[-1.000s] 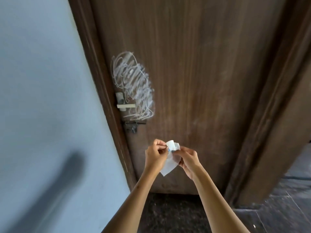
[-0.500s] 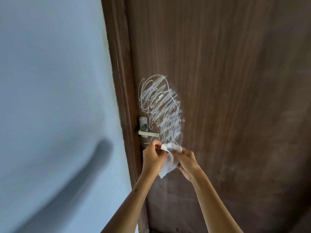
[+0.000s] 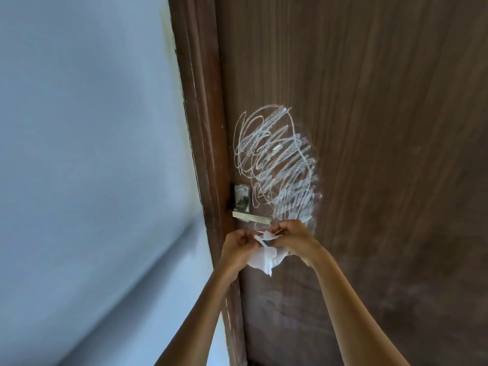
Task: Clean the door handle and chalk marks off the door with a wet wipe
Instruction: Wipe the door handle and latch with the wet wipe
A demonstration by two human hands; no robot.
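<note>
Both pinching the wet wipe (image 3: 264, 256): left hand (image 3: 237, 248) and right hand (image 3: 293, 237), just below the door handle (image 3: 250, 219) at the door's (image 3: 383, 128) left edge. Chalk marks (image 3: 277, 165) untouched above. Risk: bunched wipe smearing chalk rather than lifting it.

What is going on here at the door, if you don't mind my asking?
A person stands at a brown wooden door and holds a white wet wipe between both hands, the left hand and right hand pinching its top edge just below the metal door handle. The wipe is not touching the door. A big white chalk scribble sits above and beside the handle, unwiped as far as the picture shows.
</note>
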